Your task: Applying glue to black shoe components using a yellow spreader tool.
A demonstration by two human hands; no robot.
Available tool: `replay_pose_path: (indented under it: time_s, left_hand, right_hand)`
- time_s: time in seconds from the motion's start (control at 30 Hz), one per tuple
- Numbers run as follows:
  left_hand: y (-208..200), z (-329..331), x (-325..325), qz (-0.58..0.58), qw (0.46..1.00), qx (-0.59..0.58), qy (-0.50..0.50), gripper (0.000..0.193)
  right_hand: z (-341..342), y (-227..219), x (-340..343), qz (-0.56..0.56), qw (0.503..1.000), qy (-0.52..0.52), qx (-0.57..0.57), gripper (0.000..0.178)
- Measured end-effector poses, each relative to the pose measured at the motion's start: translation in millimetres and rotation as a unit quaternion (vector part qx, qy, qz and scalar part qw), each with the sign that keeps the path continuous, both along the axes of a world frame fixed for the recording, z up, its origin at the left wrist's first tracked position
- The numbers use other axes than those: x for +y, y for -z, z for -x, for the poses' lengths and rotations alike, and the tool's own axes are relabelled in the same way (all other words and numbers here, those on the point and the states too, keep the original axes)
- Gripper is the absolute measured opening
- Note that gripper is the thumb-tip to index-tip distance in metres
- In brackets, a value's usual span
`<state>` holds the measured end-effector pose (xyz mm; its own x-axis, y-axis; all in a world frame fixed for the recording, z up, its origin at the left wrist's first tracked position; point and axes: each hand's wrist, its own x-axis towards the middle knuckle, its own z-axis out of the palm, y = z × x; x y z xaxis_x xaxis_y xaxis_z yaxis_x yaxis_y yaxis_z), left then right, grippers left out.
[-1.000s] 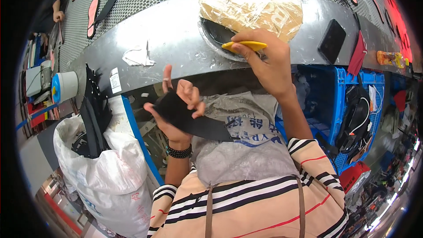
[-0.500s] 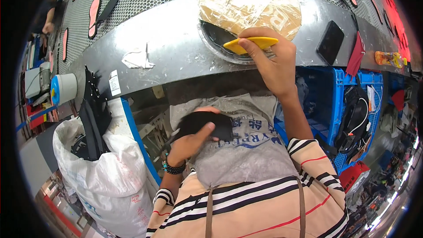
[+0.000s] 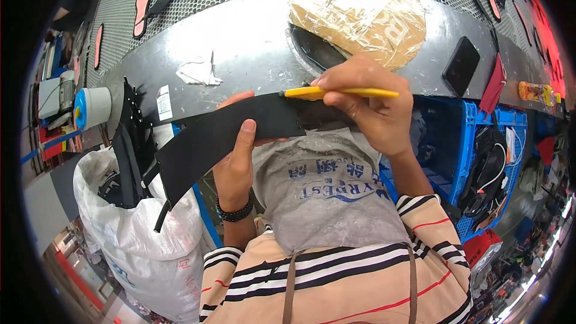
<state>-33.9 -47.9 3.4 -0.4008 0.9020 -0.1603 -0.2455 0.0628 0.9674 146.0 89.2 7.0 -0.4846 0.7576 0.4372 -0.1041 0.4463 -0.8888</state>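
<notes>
- At frame centre, my left hand [image 3: 235, 165] pinches the black strip [image 3: 228, 135]; it could sag and slip.
- Right hand [image 3: 369, 105] grips the yellow tool [image 3: 339, 92]; I judge it may skid toward my left fingers.

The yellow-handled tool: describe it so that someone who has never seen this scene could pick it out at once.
Start at the curved grey metal counter with the taped cardboard disc on it. Just below the disc, at the counter's near edge, the right hand pinches a thin yellow-handled tool, lying level, its tip on the long black strip held by the left hand. Nothing else near the hands is yellow.
</notes>
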Motion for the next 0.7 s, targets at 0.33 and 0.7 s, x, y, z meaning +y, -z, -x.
replay_pose_path:
  time_s: [0.33, 0.7]
  left_hand:
    - [4, -4, 9, -0.010, 0.999, 0.001, -0.036, 0.039]
    - [0, -3, 19, -0.037, 0.996, -0.014, -0.084, 0.041]
  right_hand:
    - [-18, -13, 21, -0.033, 0.982, -0.182, -0.023, 0.018]
    - [-23, -14, 19, -0.089, 0.984, -0.155, -0.017, 0.016]
